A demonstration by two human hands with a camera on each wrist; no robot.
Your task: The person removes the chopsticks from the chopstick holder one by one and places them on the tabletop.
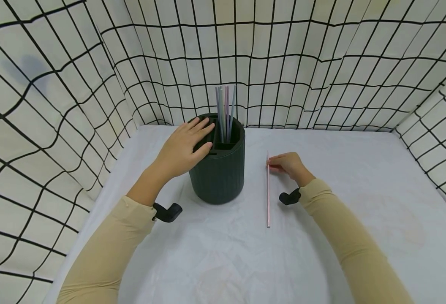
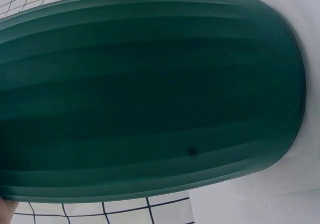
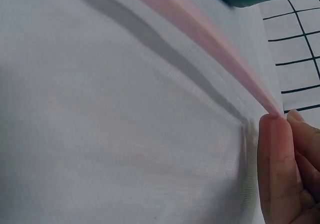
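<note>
A dark green ribbed holder with divided compartments stands upright on the white-covered table. Several thin pastel straws rise from its right-hand compartment. My left hand rests on the left part of the holder's top, fingers extended over the rim. In the left wrist view the holder's wall fills most of the picture. To the right of the holder, my right hand pinches a pink straw near its far end. Close up in the right wrist view, thumb and fingers grip the tip of that pink straw.
White cloth covers the table. Black wire grid stands along the back and both sides, with pale sheeting behind it. A black wrist mount sits below the left hand, and another mount is below the right.
</note>
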